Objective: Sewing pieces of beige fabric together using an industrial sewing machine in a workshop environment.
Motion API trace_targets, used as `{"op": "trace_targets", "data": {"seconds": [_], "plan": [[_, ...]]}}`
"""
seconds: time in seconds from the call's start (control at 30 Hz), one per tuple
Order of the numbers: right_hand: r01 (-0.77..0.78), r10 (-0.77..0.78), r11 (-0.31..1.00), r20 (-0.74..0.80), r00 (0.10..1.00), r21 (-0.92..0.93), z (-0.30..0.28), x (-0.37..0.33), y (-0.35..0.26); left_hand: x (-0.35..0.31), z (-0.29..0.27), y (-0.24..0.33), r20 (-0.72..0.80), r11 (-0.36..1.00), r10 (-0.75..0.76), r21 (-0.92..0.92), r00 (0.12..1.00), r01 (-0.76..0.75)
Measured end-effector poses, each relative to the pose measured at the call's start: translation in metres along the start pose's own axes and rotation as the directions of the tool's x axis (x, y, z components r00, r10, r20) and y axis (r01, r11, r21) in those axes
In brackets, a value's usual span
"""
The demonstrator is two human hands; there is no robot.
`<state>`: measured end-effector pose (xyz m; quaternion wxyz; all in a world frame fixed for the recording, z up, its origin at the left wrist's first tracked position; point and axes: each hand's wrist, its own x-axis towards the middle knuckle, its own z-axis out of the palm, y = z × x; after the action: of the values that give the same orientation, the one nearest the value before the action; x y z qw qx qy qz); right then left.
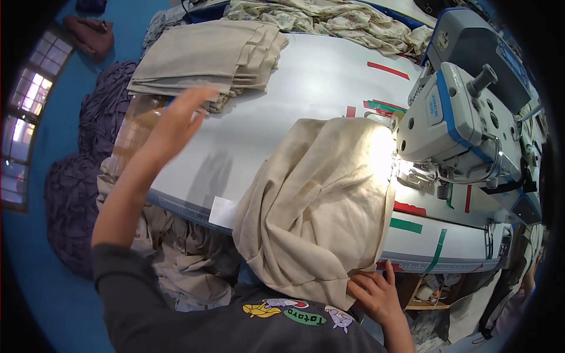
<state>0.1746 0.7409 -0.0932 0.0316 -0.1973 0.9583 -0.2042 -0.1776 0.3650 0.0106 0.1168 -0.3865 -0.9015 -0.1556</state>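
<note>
A large beige cloth (318,194) lies bunched over the front of the white table, its right edge running up to the lit foot of the sewing machine (465,123). At the near table edge my right hand (376,294) grips the lower right corner of this cloth, fingers bent over it. My left hand (187,117) is raised at the far left, its fingers stretched out and slightly blurred, the thumb apart. It is just in front of a stack of folded beige fabric pieces (194,56); whether the fingertips touch the stack I cannot tell.
Patterned fabric (329,17) is heaped along the back. Dark purple cloth (70,206) hangs or lies in piles at the left. More beige fabric (182,259) sits below the front edge. A white paper slip (222,212) and strips of red and green tape (406,225) mark the table (318,70).
</note>
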Motion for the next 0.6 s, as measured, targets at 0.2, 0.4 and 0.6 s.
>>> {"op": "trace_targets", "data": {"seconds": [0.2,0.4,0.6], "plan": [[0.011,-0.031,0.991,-0.144,0.989,-0.134,0.015,-0.001,-0.006,0.073,0.054,-0.087,0.016,0.974,-0.083,0.213,0.996,0.078],[0.051,-0.069,0.995,-0.245,0.967,-0.081,0.013,0.012,-0.002,0.089,0.024,-0.145,-0.397,0.924,-0.328,0.053,0.857,0.378],[0.079,-0.092,0.995,-0.259,0.961,-0.058,0.011,0.006,-0.006,0.093,-0.055,-0.063,-0.535,0.978,-0.026,0.163,0.844,0.134]]}}
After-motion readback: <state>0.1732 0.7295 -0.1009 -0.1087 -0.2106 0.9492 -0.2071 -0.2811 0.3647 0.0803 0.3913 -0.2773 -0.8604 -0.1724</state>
